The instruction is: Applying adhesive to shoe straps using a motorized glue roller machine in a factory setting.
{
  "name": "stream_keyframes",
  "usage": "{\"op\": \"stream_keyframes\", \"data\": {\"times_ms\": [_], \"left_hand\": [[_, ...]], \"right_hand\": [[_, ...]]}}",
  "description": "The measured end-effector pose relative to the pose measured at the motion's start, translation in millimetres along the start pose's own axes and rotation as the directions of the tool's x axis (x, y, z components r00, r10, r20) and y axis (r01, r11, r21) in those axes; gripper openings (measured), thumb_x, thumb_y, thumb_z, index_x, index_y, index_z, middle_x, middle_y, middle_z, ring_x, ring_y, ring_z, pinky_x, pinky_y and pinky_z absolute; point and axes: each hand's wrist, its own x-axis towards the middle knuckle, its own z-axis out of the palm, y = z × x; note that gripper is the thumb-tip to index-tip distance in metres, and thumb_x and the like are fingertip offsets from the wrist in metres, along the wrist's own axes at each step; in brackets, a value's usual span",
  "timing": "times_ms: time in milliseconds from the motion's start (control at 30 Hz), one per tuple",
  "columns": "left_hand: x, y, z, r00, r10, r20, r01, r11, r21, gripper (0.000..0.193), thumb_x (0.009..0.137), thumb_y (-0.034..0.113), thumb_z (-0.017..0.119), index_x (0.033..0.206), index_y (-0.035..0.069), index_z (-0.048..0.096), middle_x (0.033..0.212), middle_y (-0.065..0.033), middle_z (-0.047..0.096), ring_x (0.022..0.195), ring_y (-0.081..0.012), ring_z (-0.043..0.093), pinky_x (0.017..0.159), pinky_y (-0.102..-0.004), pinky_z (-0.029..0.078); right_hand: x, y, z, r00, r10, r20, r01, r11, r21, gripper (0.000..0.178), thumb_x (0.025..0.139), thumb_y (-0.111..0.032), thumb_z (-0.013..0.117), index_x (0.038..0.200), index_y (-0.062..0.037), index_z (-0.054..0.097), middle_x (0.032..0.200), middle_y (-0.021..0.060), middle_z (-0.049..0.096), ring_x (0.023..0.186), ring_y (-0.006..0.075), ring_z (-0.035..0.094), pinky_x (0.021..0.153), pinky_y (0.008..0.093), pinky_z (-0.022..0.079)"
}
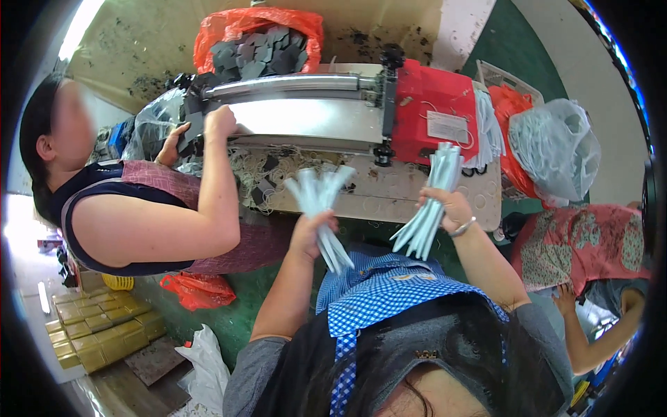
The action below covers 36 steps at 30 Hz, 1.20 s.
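Observation:
In my left hand (313,233) is a bundle of long, pale grey-white strips (314,194), fanned out at the top and blurred. My right hand (451,208) grips a second bundle of similar strips (421,226), packed more tightly and tilted. Both hands are closed and held apart over the table's near edge, in front of a blue checked apron (403,292). Beyond them stands a roller machine (299,115) with a red housing (434,104). More pale strips (488,121) hang beside the housing's right end.
A co-worker (139,222) on the left reaches to the machine. Thin offcut rings litter the table (368,198). Behind the machine is a red bag (260,21) of dark pieces. Clear bags (552,149) stand at right, near another person (590,243). Wrapped boxes (104,323) sit lower left.

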Motion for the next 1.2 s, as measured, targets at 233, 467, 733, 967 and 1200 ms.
{"op": "stream_keyframes", "data": {"times_ms": [233,467,733,967,1200], "left_hand": [[104,23,-69,0.804,0.249,-0.540,-0.274,0.961,0.036,0.026,0.072,0.005,0.071,0.092,-0.003,0.056,0.080,-0.0096,0.060,0.069,-0.0196,0.058,0.062,-0.0317,0.047],[163,12,-88,0.736,0.241,-0.633,-0.137,0.968,0.209,0.053,0.075,0.020,0.067,0.111,-0.014,0.049,0.112,-0.0165,0.055,0.095,-0.0257,0.057,0.083,-0.0348,0.044],[104,25,-53,0.520,0.691,-0.501,0.233,0.450,0.862,0.051,0.076,0.028,0.065,0.114,-0.002,0.049,0.113,-0.0197,0.054,0.102,-0.0342,0.052,0.087,-0.0431,0.042],[13,-7,112,0.789,0.118,0.603,-0.317,0.919,0.236,0.056,0.075,0.014,0.069,0.124,0.004,0.045,0.109,-0.0067,0.053,0.089,-0.0143,0.052,0.079,-0.0299,0.045],[-9,25,150,0.766,-0.072,0.639,-0.166,0.938,0.305,0.034,0.074,0.011,0.067,0.105,0.001,0.059,0.089,-0.0068,0.061,0.079,-0.0161,0.058,0.073,-0.0310,0.047]], "right_hand": [[-4,-1,-12,0.999,-0.017,-0.039,0.012,0.990,-0.140,0.024,0.074,-0.003,0.067,0.094,0.0038,0.056,0.079,0.0105,0.061,0.067,0.0203,0.062,0.064,0.0334,0.053],[-11,15,-9,0.998,0.054,-0.029,-0.058,0.985,-0.164,0.021,0.073,-0.004,0.069,0.090,0.0021,0.057,0.075,0.0090,0.061,0.064,0.0195,0.061,0.062,0.0325,0.052],[-22,5,-16,0.999,-0.052,-0.013,0.051,0.996,-0.071,0.021,0.074,-0.004,0.068,0.091,0.0022,0.057,0.076,0.0083,0.060,0.068,0.0185,0.061,0.064,0.0315,0.051],[-39,-6,14,0.901,0.011,0.434,0.070,0.983,-0.170,0.032,0.074,0.000,0.066,0.104,-0.0029,0.055,0.085,0.0094,0.060,0.072,0.0191,0.062,0.066,0.0318,0.052],[-33,8,34,0.802,0.116,0.586,-0.052,0.991,-0.125,0.067,0.071,-0.013,0.072,0.128,-0.0081,0.037,0.114,0.0134,0.052,0.108,0.0261,0.052,0.092,0.0394,0.043]]}}
